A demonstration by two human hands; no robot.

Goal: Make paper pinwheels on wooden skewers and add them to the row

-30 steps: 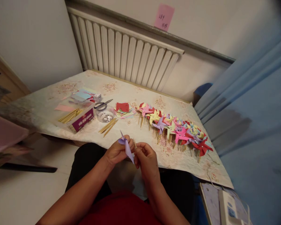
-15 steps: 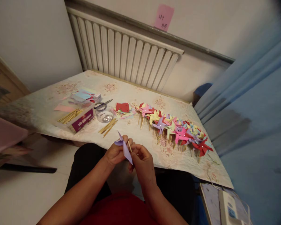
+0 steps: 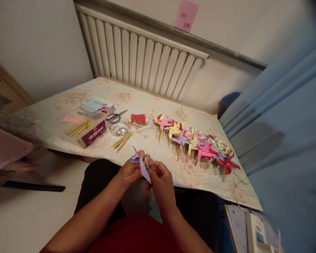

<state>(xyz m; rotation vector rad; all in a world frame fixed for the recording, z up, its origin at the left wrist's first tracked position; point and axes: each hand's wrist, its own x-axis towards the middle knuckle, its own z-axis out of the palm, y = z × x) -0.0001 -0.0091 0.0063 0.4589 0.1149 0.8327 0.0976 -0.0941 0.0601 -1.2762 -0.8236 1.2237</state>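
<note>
Over my lap, just off the table's front edge, I hold a purple paper pinwheel (image 3: pixel 144 171). My left hand (image 3: pixel 130 171) is closed on its paper head, fingers curled behind it. A thin wooden stick (image 3: pixel 146 162) shows between my two hands, against the back of the pinwheel. My right hand (image 3: pixel 160 177) pinches around the stick's lower part; its fingertips are partly hidden by the paper. Rows of finished-looking pinwheels (image 3: pixel 205 151) in several colours stand on sticks at the right of the table.
On the flowered tablecloth (image 3: pixel 147 144) lie loose sticks (image 3: pixel 122 141), a round clear dish (image 3: pixel 118 129) of small shiny pieces, scissors (image 3: pixel 116 115), and red paper squares (image 3: pixel 138 119). A plastic box (image 3: pixel 94 134) of sticks stands left. A blue curtain (image 3: pixel 279 123) hangs at right.
The view has shifted slightly. Both hands keep their hold on the purple pinwheel and its stick, with hardly any movement between them.
</note>
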